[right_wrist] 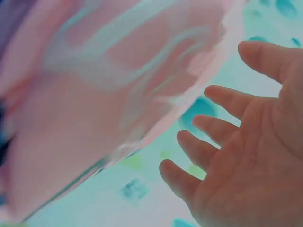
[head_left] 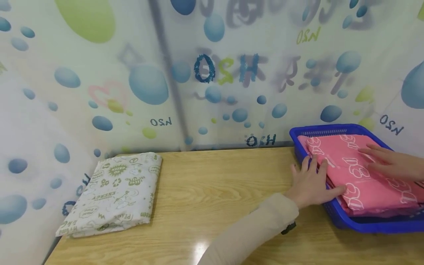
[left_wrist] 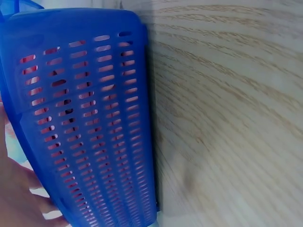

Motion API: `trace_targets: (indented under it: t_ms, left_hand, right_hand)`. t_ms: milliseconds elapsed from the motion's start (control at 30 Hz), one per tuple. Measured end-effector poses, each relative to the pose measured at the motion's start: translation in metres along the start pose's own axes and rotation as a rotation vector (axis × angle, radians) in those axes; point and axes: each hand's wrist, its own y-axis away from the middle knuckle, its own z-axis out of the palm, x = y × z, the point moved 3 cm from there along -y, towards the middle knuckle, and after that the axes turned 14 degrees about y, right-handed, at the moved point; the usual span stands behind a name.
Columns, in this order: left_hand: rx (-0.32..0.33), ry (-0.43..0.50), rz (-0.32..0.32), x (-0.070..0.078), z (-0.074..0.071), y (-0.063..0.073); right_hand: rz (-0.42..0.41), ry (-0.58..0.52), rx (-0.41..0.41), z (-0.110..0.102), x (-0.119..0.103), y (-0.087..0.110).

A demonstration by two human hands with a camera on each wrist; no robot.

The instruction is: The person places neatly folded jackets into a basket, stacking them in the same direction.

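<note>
Beige sleeve [head_left: 245,232] crossed desk [head_left: 205,187] beside blue basket [head_left: 381,226]

Head view: I saw the left hand [head_left: 308,184] splayed over its rim, right hand [head_left: 394,163] straight-fingered over the pink bundle [head_left: 351,162] inside. Left wrist: fingers showed past the basket's slotted side. Right wrist: fingers spread wide beside the bundle.

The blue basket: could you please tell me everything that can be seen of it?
The blue basket looks like plastic, with rounded corners, a solid rim and walls pierced by rows of narrow slots, through which pink shows. It stands upright on the wooden table, at the person's right; the head view cuts off its right front corner. Inside lies a folded pink item with white printing. The left hand spreads over the basket's left rim; whether it touches is unclear.
</note>
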Motion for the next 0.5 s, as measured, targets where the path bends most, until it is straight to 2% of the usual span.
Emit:
trace_targets:
  t_ms: [133,267,367,500]
  left_hand:
    - [0.02,0.04,-0.006,-0.005,-0.004,0.002]
    - [0.037,0.133,0.002,-0.018,-0.01,0.006]
    - [0.05,0.183,0.019,-0.033,-0.015,0.011]
    - [0.087,0.213,0.029,-0.062,-0.022,0.021]
  right_hand:
    - [-0.13,-0.028,0.081,-0.008,-0.025,-0.007]
    - [-0.166,-0.048,0.102,-0.015,-0.042,-0.015]
    - [-0.165,-0.074,0.098,-0.018,-0.048,-0.018]
    - [-0.194,-0.1,0.119,-0.018,-0.058,-0.022]
